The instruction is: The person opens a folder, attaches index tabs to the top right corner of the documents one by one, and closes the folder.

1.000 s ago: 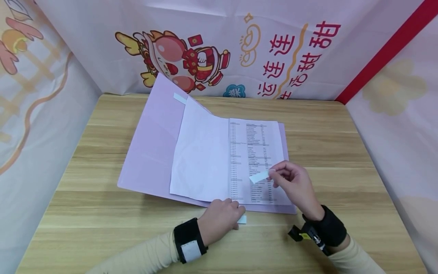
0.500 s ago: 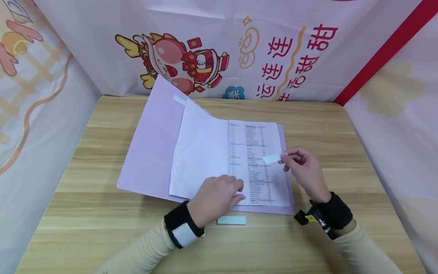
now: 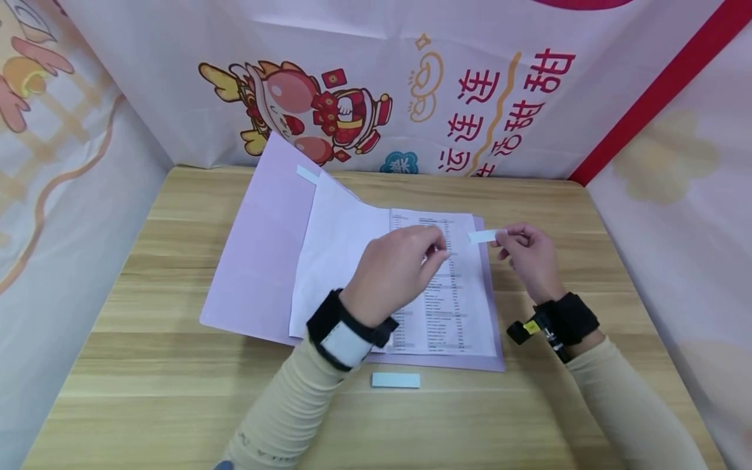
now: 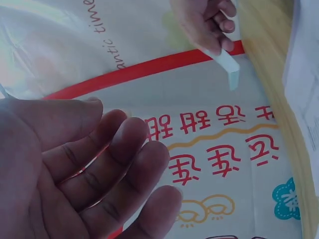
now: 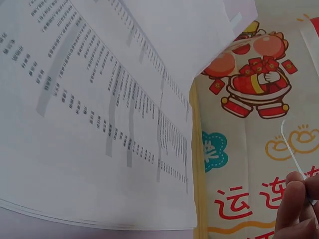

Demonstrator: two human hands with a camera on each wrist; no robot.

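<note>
My right hand pinches one end of a pale blue sticky note above the right edge of the printed page. In the right wrist view the sticky note shows as a thin, edge-on strip between thumb and finger. My left hand is over the opened papers, and the left wrist view shows its fingers loosely bent around nothing. The papers lie in a purple folder, whose cover is raised at the left. Another pale blue strip sticks out by the turned-back page.
A small pad of pale blue sticky notes lies on the wooden table in front of the folder. Printed cloth walls stand behind the table and on both sides.
Having left the pad by the folder's front edge, my left hand has risen over the papers. My right hand has shifted away and rightward with the sticky note.
</note>
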